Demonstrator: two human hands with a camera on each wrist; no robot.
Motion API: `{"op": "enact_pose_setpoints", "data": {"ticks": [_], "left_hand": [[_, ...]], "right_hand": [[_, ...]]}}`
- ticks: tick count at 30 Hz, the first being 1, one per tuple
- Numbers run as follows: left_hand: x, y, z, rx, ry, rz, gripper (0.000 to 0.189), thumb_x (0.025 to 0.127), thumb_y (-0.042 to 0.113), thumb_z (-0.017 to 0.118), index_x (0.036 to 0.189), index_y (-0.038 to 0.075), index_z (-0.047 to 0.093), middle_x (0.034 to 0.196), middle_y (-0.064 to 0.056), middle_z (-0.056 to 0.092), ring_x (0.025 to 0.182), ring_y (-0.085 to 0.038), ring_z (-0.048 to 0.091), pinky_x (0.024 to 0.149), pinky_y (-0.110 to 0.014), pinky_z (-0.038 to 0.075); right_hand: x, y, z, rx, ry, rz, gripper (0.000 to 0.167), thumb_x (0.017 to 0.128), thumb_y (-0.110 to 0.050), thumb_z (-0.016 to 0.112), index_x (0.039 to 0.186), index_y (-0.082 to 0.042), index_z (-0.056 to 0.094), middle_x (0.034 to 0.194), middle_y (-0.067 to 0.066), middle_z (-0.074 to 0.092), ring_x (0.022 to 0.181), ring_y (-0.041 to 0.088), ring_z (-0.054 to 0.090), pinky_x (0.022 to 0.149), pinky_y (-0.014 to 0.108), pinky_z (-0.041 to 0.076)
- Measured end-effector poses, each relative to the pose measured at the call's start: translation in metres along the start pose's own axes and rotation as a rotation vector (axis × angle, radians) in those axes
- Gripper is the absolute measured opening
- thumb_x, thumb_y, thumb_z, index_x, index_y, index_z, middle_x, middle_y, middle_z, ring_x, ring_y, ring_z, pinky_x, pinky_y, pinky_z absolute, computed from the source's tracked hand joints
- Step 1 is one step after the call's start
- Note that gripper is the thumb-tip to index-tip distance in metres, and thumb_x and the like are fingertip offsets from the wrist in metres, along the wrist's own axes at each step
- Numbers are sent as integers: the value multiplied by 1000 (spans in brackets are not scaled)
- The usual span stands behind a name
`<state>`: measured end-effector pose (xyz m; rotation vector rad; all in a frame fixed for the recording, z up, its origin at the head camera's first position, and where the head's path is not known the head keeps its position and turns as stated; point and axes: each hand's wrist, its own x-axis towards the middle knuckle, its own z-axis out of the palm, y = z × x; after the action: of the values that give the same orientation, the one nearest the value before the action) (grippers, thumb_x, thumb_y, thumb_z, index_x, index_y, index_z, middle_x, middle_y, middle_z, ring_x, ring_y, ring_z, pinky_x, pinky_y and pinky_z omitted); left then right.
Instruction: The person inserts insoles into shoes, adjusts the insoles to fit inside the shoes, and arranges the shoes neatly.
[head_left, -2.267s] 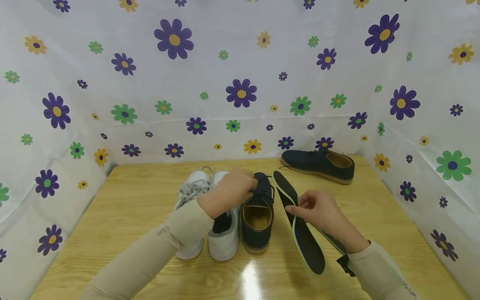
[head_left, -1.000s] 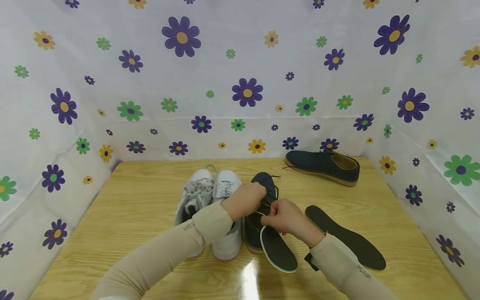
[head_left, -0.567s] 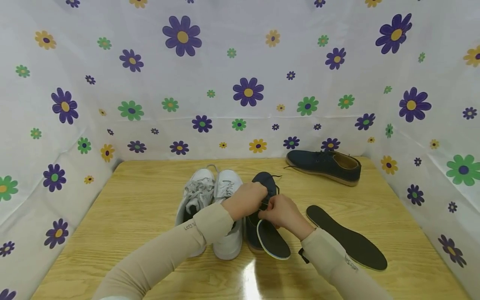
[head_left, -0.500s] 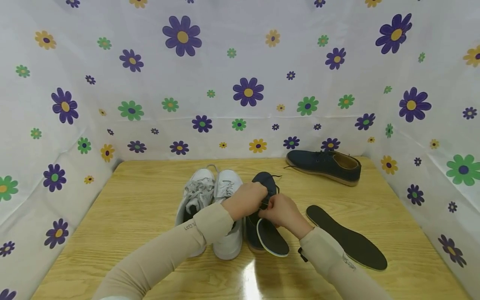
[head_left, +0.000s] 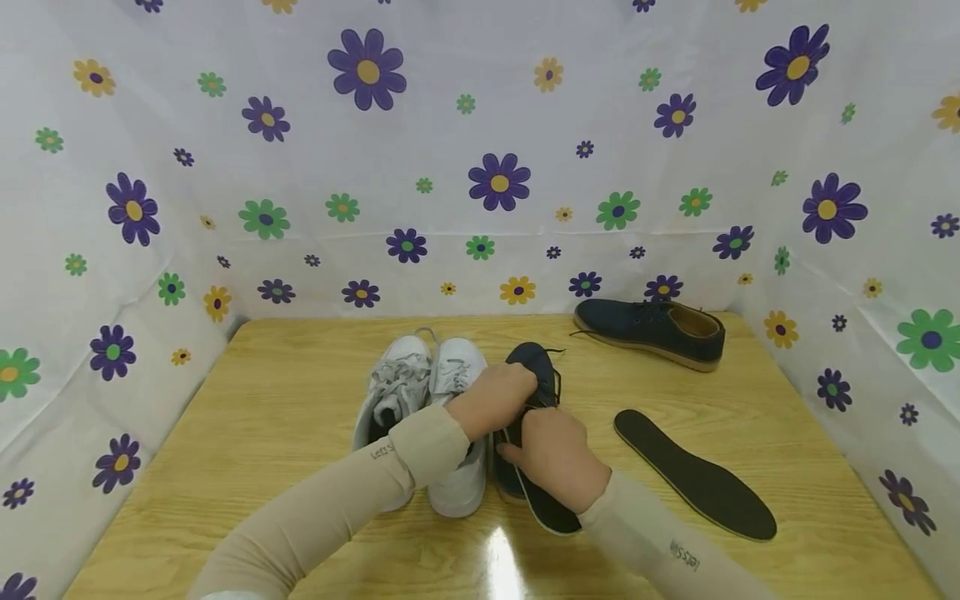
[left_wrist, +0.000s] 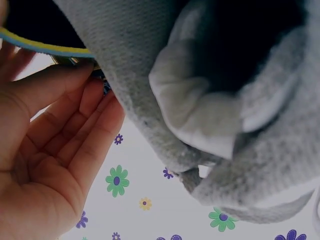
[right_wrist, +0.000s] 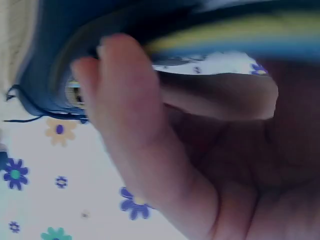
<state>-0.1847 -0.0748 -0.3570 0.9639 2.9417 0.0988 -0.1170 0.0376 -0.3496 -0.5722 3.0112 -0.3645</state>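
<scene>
A navy lace-up shoe (head_left: 529,358) stands with its toe away from me. At its tongue, my left hand (head_left: 495,402) pinches the upper; the left wrist view shows thumb and fingertips together there. My right hand (head_left: 558,457) grips a black insole (head_left: 553,512) over the shoe opening. The insole's front end is hidden by hand and shoe, while its heel end sticks out toward me, tilted. Its yellow and blue edge (right_wrist: 225,42) shows above the curled fingers in the right wrist view.
White sneakers (head_left: 457,492) stand left of the navy shoe, very close to it. A second black insole (head_left: 697,475) lies flat on the wooden table (head_left: 285,400) at the right. Another navy shoe (head_left: 637,329) rests at the back right, before a flowered cloth (head_left: 420,125).
My right hand has carried the insole left to the navy shoe and shifted its grip, now lying over the insole. The left hand stays at the shoe's tongue.
</scene>
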Motion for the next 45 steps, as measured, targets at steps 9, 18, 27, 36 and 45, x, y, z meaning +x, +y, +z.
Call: {"op": "enact_pose_setpoints", "data": {"ticks": [9,18,27,36,45], "left_hand": [[1,0,-1,36,-9,-12,16,94,3,59,82,8,66,82,-8,64,75,-22,63,64,-32,52],[2,1,1,23,-4,-6,16,93,4,60,80,9,67,79,-7,64,69,-19,62,57,-28,45],[2,2,1,17,-1,-6,14,93,8,62,81,9,68,82,-7,66,74,-21,64,61,-30,49],[0,1,-1,43,6,-3,14,94,5,60,82,8,67,81,-7,64,75,-21,64,63,-31,51],[0,3,-3,48,8,-11,16,93,3,59,80,8,66,81,-8,65,74,-22,64,61,-32,51]], "right_hand": [[-18,-3,-8,-5,-66,18,46,77,-41,79,70,-4,53,57,6,45,51,22,52,44,35,44],[-7,4,1,65,56,14,44,81,-27,77,55,-10,46,55,5,44,49,21,49,40,30,37],[-1,3,15,40,107,25,35,83,-29,75,73,2,63,72,19,56,62,31,58,50,40,50],[-31,-5,-2,51,-6,60,54,79,-39,78,100,9,64,90,24,56,63,34,60,56,42,52],[-38,-4,-4,70,99,-37,36,77,-26,81,77,3,61,78,20,55,66,32,56,60,41,50]]}}
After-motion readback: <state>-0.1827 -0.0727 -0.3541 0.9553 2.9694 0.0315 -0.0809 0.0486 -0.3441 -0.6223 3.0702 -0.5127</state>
